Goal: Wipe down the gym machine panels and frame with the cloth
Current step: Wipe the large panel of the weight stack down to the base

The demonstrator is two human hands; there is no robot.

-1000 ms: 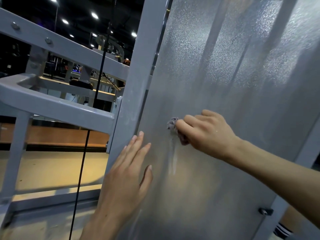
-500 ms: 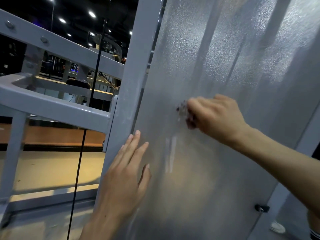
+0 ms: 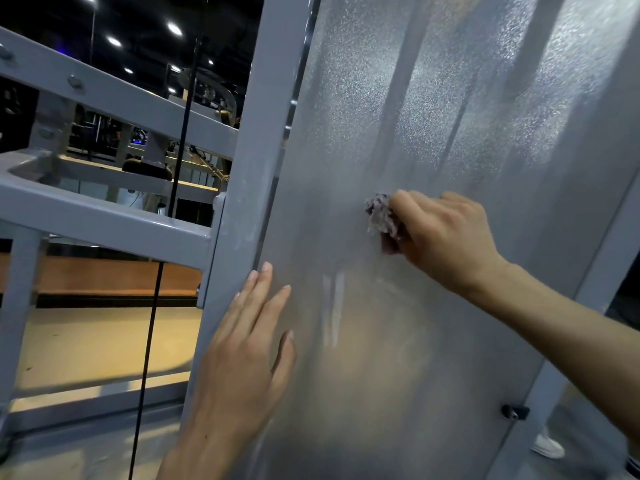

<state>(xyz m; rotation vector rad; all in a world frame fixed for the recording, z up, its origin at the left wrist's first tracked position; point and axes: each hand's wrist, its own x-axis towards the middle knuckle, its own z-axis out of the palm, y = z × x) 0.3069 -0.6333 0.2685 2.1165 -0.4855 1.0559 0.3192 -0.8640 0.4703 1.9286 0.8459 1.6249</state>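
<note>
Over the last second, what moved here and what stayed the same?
The right hand, gripping the bunched cloth, slid up the frosted panel and slightly right, then eased back down a little. The left hand stayed flat against the panel's left edge by the grey upright.

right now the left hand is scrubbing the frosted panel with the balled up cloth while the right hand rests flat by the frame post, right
Not quite: the hands are swapped. In the head view the right hand grips the cloth against the panel, while the left hand rests flat beside the frame post.

Head camera looks forward, tilted, close against the frosted panel (image 3: 433, 133)
</note>
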